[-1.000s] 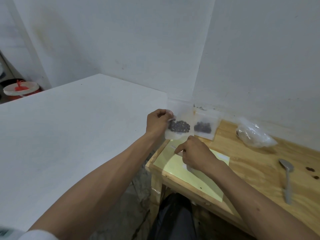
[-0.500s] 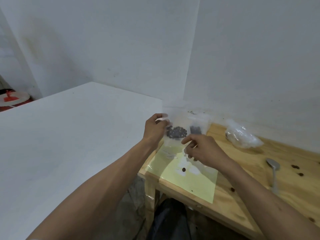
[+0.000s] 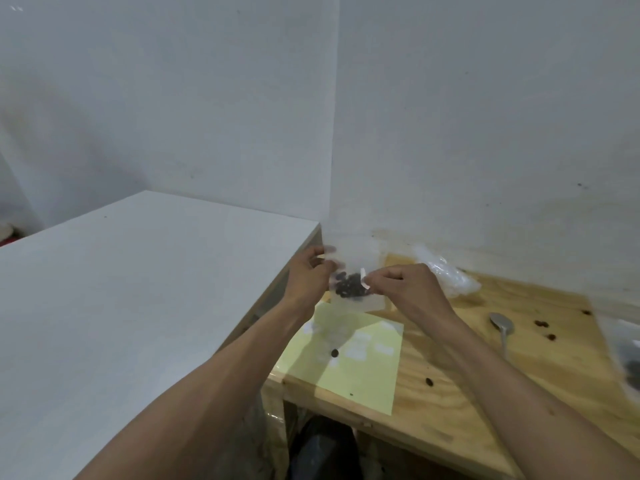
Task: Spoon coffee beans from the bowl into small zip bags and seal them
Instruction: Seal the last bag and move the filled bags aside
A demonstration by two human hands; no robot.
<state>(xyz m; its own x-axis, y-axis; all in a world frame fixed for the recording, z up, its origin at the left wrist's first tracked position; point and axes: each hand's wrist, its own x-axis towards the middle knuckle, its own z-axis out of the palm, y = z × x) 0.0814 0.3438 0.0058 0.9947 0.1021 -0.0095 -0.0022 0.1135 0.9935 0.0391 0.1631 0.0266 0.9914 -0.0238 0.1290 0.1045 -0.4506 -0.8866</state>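
Observation:
A small clear zip bag [image 3: 353, 268] with dark coffee beans in it hangs upright over the far left corner of the wooden table [image 3: 540, 368]. My left hand [image 3: 308, 275] grips the bag's left edge. My right hand [image 3: 405, 289] pinches a small white sticker [image 3: 364, 280] against the bag's front. Below them lies a pale yellow sticker sheet [image 3: 360, 368] with several white labels and one loose bean on it. The bowl is out of view.
A metal spoon [image 3: 503, 328] lies on the table to the right, with loose beans scattered near it. A crumpled clear plastic bag [image 3: 446, 275] sits against the wall. Another bag with beans [image 3: 627, 355] shows at the right edge. A white tabletop [image 3: 131, 306] fills the left.
My right hand has lifted off the yellow sheet with a white sticker and come up to the bag's front. The camera has tilted and shifted.

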